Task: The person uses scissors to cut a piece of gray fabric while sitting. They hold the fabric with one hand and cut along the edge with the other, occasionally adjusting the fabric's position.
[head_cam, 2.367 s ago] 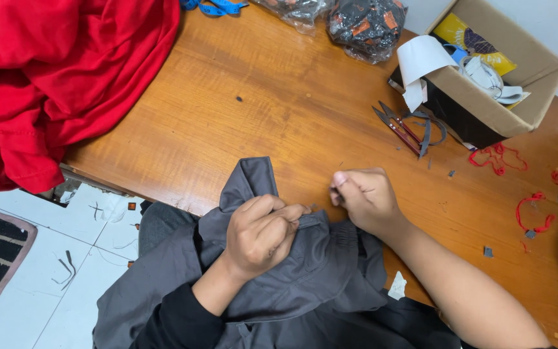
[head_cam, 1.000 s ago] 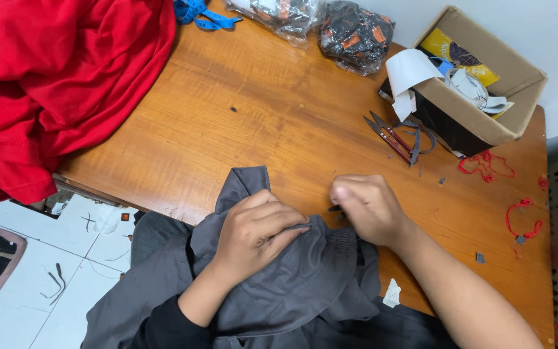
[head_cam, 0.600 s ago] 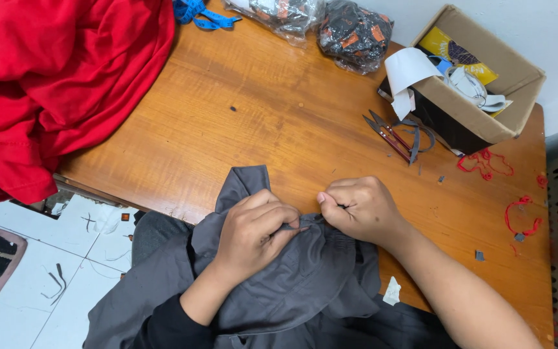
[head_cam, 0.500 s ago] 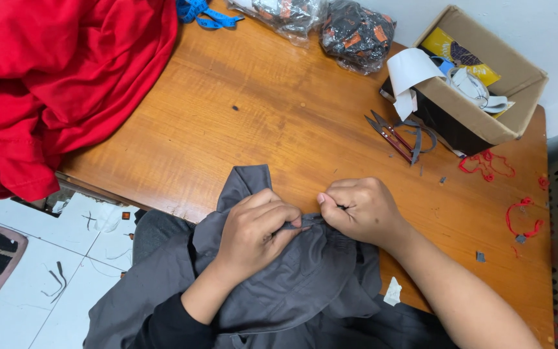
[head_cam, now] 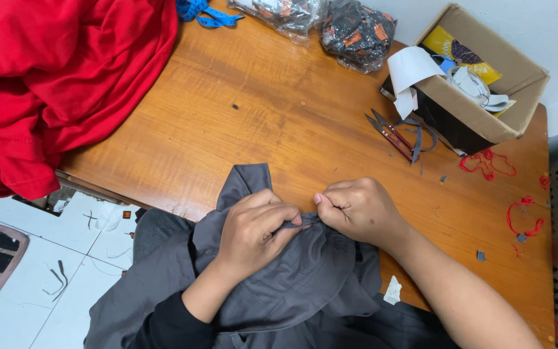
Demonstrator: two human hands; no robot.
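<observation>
A grey garment (head_cam: 292,278) lies bunched over the near edge of the wooden table (head_cam: 279,123) and hangs down toward my lap. My left hand (head_cam: 253,229) is closed on a fold of the grey cloth, pinching it up. My right hand (head_cam: 356,210) is closed right beside it, fingertips pinched at the same fold where the two hands meet. Whether the right fingers hold something small such as a needle or thread is too small to tell.
A red garment (head_cam: 53,84) is heaped at the table's left end. Thread snips (head_cam: 395,132) lie near an open cardboard box (head_cam: 479,84) at the back right. Plastic bags (head_cam: 356,29), a blue tape (head_cam: 205,10) and red thread scraps (head_cam: 485,161) lie on the table.
My right hand has moved left from a little apart and now meets the left hand at the fold. The left hand has kept its grip on the grey cloth.
</observation>
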